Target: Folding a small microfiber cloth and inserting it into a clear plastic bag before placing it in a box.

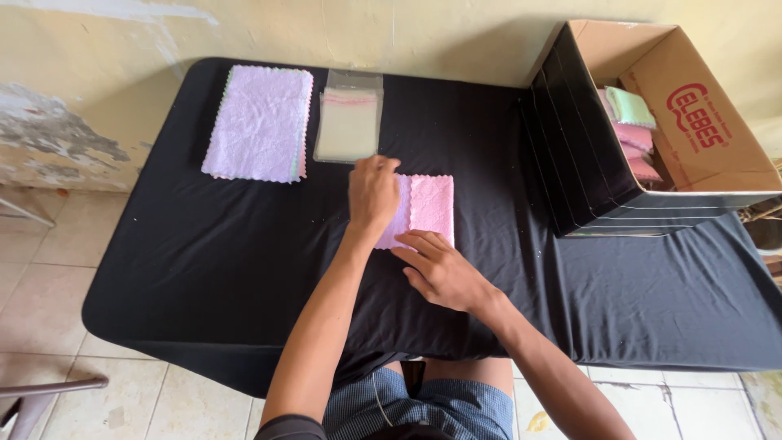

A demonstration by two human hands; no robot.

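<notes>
A small pink cloth [430, 205] lies folded on the black-covered table [244, 244], near its middle. My left hand [373, 194] rests on the cloth's left part, fingers curled over its upper left edge. My right hand [440, 270] lies flat with its fingertips on the cloth's lower edge. Behind the cloth sits a stack of clear plastic bags [349, 118]. To their left is a stack of lilac cloths [259, 122] with scalloped edges.
A cardboard box [700, 122] lies on its side at the table's right end, with folded pink and green cloths [631, 130] inside. A yellowish wall runs behind the table. Tiled floor and a chair part [41, 391] show at the lower left.
</notes>
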